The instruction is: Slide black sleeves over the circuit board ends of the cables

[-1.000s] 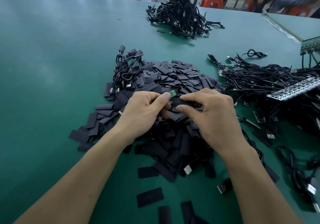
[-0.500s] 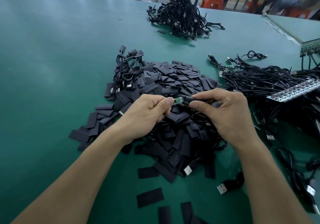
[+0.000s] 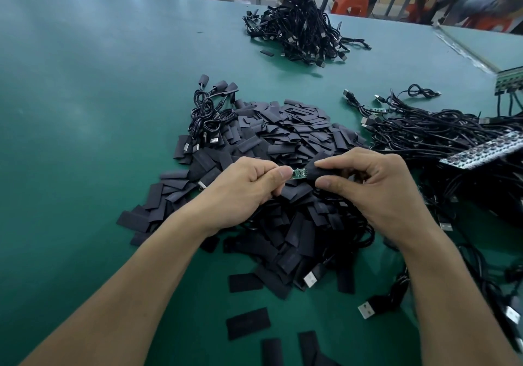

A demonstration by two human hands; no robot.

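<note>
- Middle of the frame, both hands are up over the heap: the left hand (image 3: pixel 243 193) pinches the small green circuit board (image 3: pixel 299 173) between thumb and forefinger, its other fingers curled under.
- The right hand (image 3: pixel 376 190) pinches a black sleeve (image 3: pixel 319 169) between thumb and forefinger, its mouth right at the board's right-hand end; most of the green shows bare between the two hands.
- The hands sit close together, joined only by board and sleeve.
- Under them, a big pile of flat sleeves (image 3: pixel 297 133) spreads over the green bench (image 3: pixel 85 110), with strays lying loose at the bottom centre.
- At the pile's upper left edge, a small coil of cables (image 3: pixel 209 116) with sleeved ends.
- Right of the frame: a thick tangle of cables (image 3: pixel 438 130), a strip of boards (image 3: pixel 486 150) lying across it.
- Top centre, well apart, another cable bundle (image 3: pixel 300 37).
- Lower right, a USB plug (image 3: pixel 366 310) lies on the bench.
</note>
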